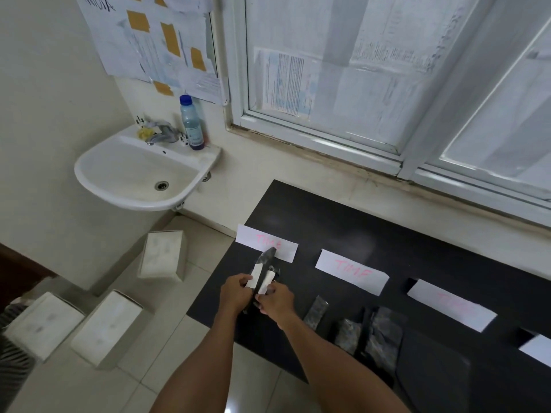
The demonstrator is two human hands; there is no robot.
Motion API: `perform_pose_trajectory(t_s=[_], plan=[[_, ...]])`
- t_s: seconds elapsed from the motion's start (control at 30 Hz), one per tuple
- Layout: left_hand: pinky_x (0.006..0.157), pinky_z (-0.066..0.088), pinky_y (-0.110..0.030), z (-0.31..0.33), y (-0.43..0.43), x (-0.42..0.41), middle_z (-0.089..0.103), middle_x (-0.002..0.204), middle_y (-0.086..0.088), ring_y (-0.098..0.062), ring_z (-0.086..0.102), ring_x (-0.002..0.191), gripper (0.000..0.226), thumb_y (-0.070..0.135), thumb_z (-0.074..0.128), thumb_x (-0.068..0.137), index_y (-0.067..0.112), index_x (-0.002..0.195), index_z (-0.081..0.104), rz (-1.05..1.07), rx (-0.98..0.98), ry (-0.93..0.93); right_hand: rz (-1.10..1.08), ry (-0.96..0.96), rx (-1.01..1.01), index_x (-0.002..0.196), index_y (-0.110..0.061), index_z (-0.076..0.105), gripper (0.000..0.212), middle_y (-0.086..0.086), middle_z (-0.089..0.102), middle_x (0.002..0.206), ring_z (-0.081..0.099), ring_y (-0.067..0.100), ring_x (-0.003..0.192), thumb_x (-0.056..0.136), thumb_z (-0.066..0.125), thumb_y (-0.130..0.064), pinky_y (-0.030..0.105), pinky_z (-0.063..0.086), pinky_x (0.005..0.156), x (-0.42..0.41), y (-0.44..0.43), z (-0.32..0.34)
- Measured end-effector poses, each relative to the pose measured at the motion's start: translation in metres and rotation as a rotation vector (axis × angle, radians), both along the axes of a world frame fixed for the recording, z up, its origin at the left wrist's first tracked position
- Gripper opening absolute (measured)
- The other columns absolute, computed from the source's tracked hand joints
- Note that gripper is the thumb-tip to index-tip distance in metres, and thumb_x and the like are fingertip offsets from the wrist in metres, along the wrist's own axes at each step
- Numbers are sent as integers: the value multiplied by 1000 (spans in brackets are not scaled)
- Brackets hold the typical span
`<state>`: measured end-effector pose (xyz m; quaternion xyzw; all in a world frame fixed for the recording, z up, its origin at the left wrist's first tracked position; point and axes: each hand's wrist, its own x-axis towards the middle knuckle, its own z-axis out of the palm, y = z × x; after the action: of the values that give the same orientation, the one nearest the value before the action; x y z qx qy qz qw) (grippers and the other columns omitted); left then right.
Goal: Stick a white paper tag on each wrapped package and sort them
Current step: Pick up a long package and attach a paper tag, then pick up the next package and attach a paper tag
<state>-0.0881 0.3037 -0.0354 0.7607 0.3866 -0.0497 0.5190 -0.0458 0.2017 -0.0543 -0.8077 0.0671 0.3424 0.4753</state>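
Near the counter [357, 239] left edge, the left hand [235, 293] pinches one tagged wrapped package [261, 265] and the right hand [275, 299] another [268, 280]; untagged packages [369, 332] wait along the front edge, so most remains.

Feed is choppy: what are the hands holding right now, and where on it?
Each hand grips a wrapped package by its near end: left hand the left package, right hand the right package.

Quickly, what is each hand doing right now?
Left hand: closed on a tagged package.
Right hand: closed on a second tagged package.
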Motion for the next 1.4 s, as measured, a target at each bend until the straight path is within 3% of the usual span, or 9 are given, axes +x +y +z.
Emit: perform_pose_trajectory(t_s=[0.17,0.4,0.5,0.57,0.67,0.8,1.0,1.27,1.4], plan=[[83,48,-28,-2,-5,1,66,118,-13,-26,62,105,42,-2,55,79,9,119,64,-15,43,-6,-11,-9,6,97,-11,65,17,8,66,89,68,23,71,82,71,-6,40,61,71,0,-8,4],[91,51,-37,-1,-19,16,61,125,-11,-27,58,112,47,3,61,73,13,119,65,-12,145,-21,-104,20,-9,118,-9,57,41,20,67,101,63,20,62,80,73,-6,33,60,64,7,-29,-1],[100,47,-44,5,-34,26,57,130,-6,-25,51,122,39,8,67,73,17,111,69,-34,291,-90,-139,-14,-68,122,-6,57,50,17,68,108,68,27,88,77,76,-18,40,58,83,18,-42,-19],[99,48,-35,7,-48,33,60,127,0,-20,54,120,35,5,64,75,19,106,69,-105,302,-182,-146,-49,-149,125,-5,57,50,11,65,117,63,28,108,80,73,-22,38,49,99,21,-56,-9],[94,48,-26,-1,-72,45,68,117,-2,-19,62,112,39,-2,52,78,15,109,69,-254,136,-155,-205,-88,-231,121,-2,59,37,13,63,122,57,29,115,86,63,-14,28,43,95,24,-82,7],[102,39,-25,-25,-107,50,62,129,-9,-23,56,123,44,-3,48,82,7,122,64,-392,10,66,-294,-53,-258,121,-2,55,38,19,61,121,57,33,112,85,57,-14,32,44,91,24,-106,3],[72,46,-30,-54,-135,49,70,98,-17,-25,63,85,19,4,48,80,15,69,58,-387,-101,194,-204,112,-217,126,-8,45,42,17,57,123,57,31,109,85,52,-15,32,47,84,23,-125,-4],[53,37,-25,-46,-138,48,52,60,-4,-18,48,58,19,6,46,72,13,54,49,-249,-172,189,-242,97,-104,117,-9,50,35,16,60,113,56,26,95,82,47,-9,29,46,76,19,-129,-7],[53,39,-27,-40,-138,47,50,55,-5,-19,47,54,23,2,45,70,14,51,49,-151,-160,152,-267,57,-75,127,-14,51,50,13,63,115,60,29,102,77,51,-11,38,52,89,21,-129,-8]])
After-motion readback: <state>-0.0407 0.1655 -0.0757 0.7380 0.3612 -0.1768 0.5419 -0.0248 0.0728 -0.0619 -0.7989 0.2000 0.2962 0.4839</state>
